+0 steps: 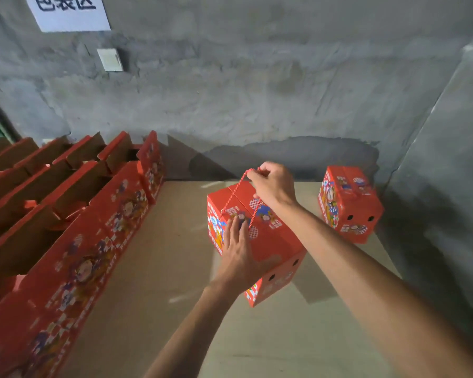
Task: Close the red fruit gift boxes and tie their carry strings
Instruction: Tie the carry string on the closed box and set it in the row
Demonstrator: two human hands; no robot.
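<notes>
A closed red fruit gift box [273, 241] with cartoon prints stands in the middle of the cardboard-covered surface. My left hand [236, 252] lies flat on its lid, fingers straight. Above the box my right hand [272, 184] pinches the top of the red-and-white twisted carry string [236, 190], which runs down taut to the lid in two strands. A second closed red box [348, 205] stands at the back right near the wall, with no string visible on it.
A row of several open red boxes [74, 214] with brown flaps raised fills the left side. A grey concrete wall [257, 91] rises behind, with a white paper sign [69, 12] and a switch plate [110, 60]. Brown cardboard sheet [161, 282] covers the work surface.
</notes>
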